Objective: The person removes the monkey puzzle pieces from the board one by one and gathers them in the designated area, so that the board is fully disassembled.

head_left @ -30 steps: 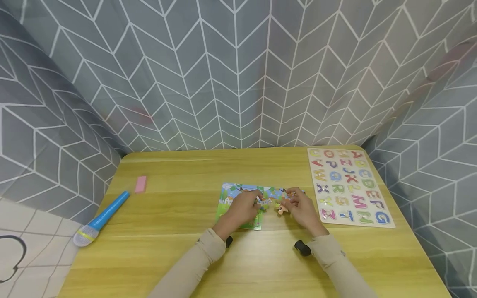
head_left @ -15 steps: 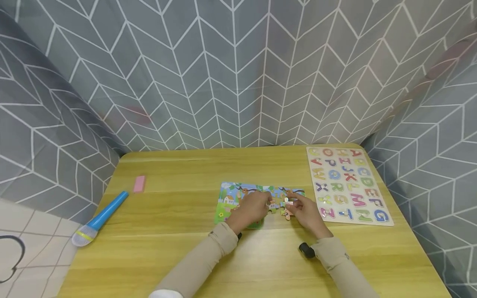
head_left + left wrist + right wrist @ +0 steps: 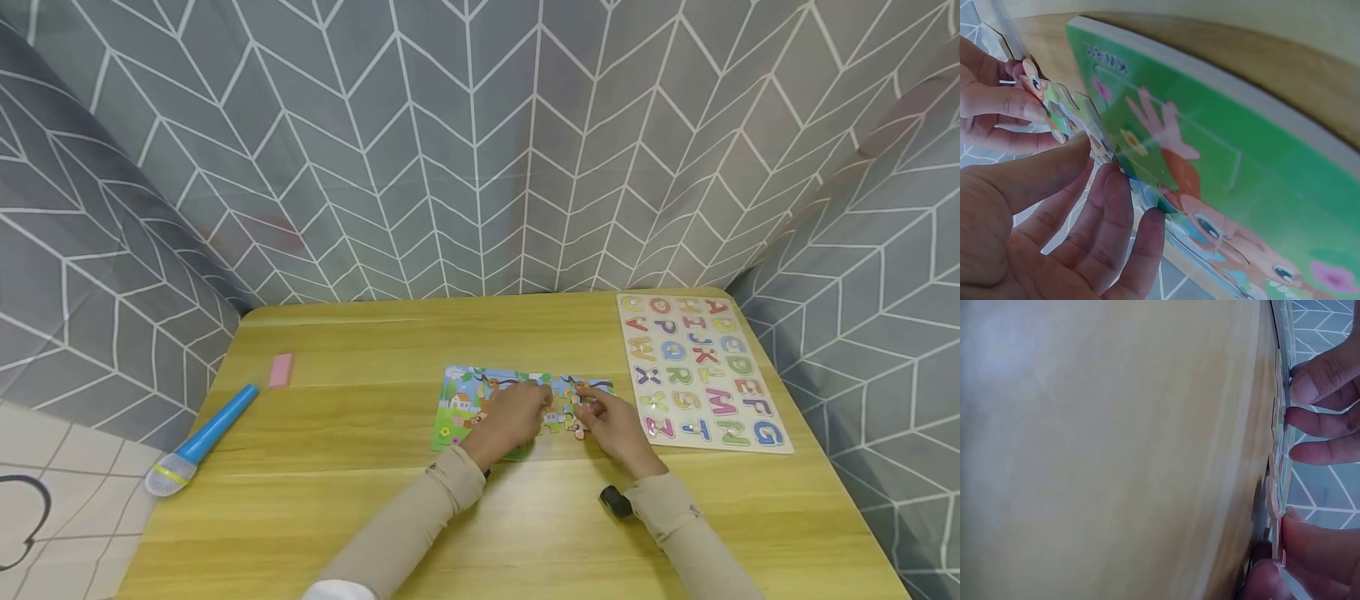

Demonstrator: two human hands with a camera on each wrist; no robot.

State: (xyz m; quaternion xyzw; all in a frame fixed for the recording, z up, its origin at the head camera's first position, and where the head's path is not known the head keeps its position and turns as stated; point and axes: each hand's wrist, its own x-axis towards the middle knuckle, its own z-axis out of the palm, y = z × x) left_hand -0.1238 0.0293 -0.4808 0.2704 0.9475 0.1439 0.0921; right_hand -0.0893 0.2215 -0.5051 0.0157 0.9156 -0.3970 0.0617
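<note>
Left hand sits over the right part of a picture board near the middle of the table, fingers fairly straight, thumb and fingertips touching a cluster of puzzle pieces next to the board, not gripping. Right hand pinches one puzzle piece with an animal face between thumb and fingers, at the right end of the cluster; can't tell if it's fully locked in. Board is green with a cartoon animal, flowers and a small house; pieces lie just to its right. Letter board with colored alphabet lies near the right hand, toward the table's right edge. Far left: blue toy microphone, slanted, gray head toward the person, and a pink block just beyond it. Beige sleeves on both arms, black wrist device by the right cuff. Gray zigzag curtain behind.
</note>
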